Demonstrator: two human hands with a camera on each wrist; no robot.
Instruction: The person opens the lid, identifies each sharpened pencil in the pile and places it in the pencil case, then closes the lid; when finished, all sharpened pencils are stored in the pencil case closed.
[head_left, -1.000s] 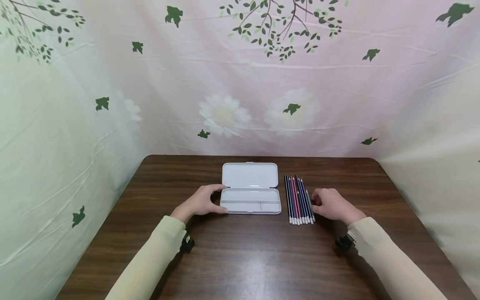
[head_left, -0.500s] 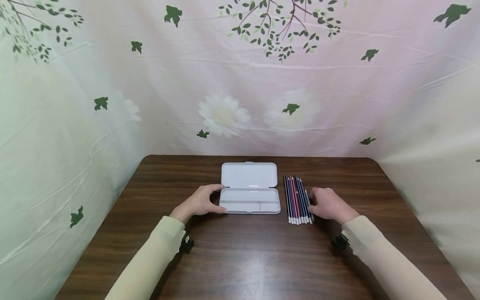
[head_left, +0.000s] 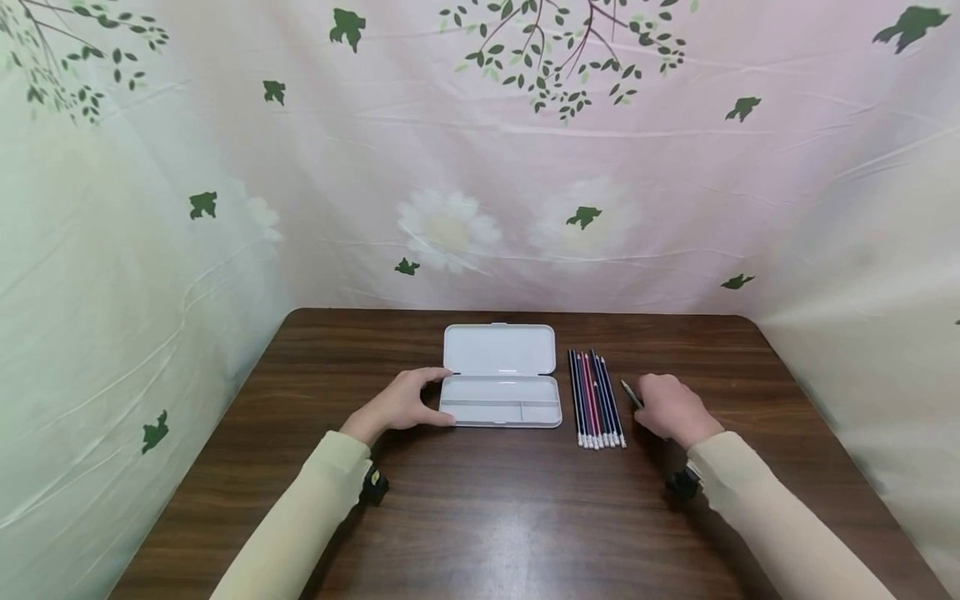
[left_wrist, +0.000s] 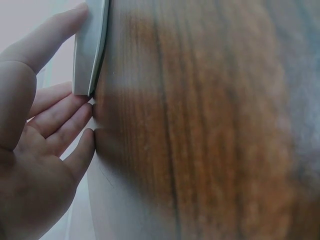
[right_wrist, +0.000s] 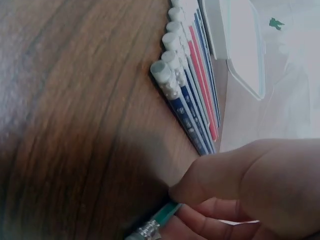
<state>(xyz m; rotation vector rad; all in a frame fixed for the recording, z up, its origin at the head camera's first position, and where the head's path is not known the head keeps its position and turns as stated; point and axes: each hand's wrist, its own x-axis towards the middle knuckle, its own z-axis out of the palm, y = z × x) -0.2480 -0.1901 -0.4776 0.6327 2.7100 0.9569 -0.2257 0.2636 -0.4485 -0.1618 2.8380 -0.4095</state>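
A white pencil case (head_left: 499, 414) lies open on the brown table, its lid (head_left: 499, 350) folded back on the far side. Nothing lies in its divided compartments. At the case's left end my left hand (head_left: 397, 404) grips it, thumb on the front edge and forefinger at the back. In the left wrist view the thumb and fingers straddle the case end (left_wrist: 89, 55). My right hand (head_left: 670, 408) pinches a green pencil (right_wrist: 166, 214) between thumb and fingers, just right of a row of pencils (head_left: 595, 404). The dark point of that pencil sticks out leftward past the fingers.
The pencils in the row are mostly dark blue with some red, their white erasers (right_wrist: 162, 72) toward the person. The wooden table (head_left: 495, 517) reaches back to a printed cloth (head_left: 510, 283) that hangs behind it and at both sides.
My right hand has taken the rightmost pencil, the green one, out of the row and moved it slightly right, its tip now tilted left. The left hand and the case have stayed put.
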